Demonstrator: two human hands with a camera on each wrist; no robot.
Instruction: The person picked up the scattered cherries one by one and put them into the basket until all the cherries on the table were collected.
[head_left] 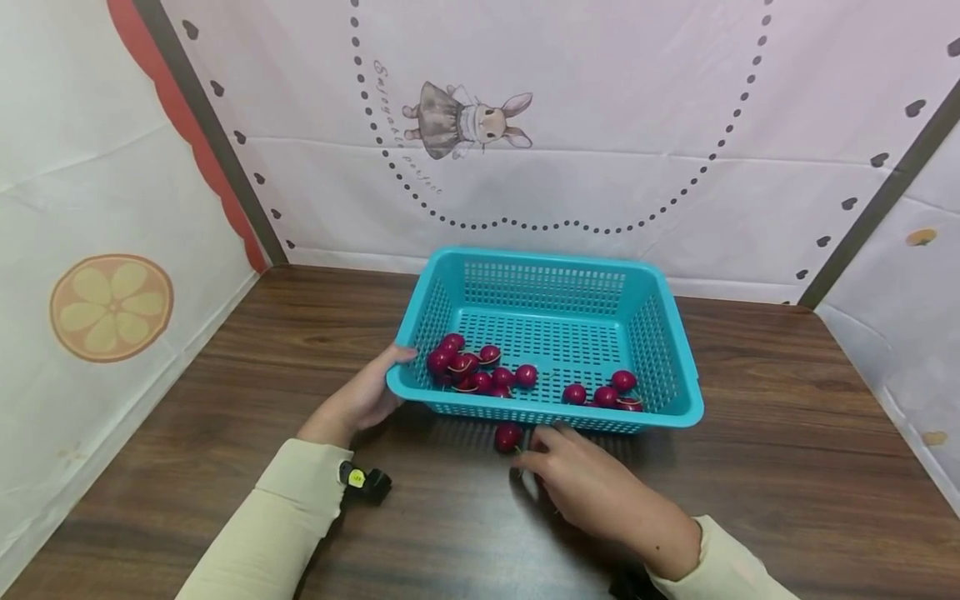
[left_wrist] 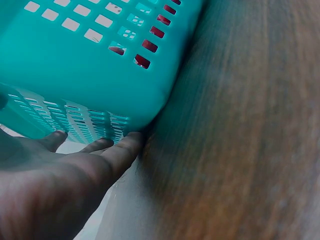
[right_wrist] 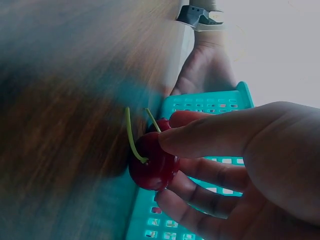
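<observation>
A turquoise plastic basket (head_left: 543, 421) stands on the wooden table, with red cherries (head_left: 461, 365) heaped at its left and a smaller group at its front right. My left hand (head_left: 367, 398) holds the basket's front left corner, thumb over the rim; in the left wrist view its fingers (left_wrist: 122, 152) lie against the perforated side. In front of the basket, my right hand (head_left: 588, 483) pinches a cherry (right_wrist: 152, 167) with a green stem between thumb and fingers. Another cherry (right_wrist: 162, 124) sits just behind it in the right wrist view, partly hidden.
Brown tabletop (head_left: 442, 533) extends around the basket. A white printed cloth (head_left: 600, 100) with a rabbit drawing hangs behind, and more cloth closes off both sides. A black wrist camera (head_left: 367, 482) is strapped at my left cuff.
</observation>
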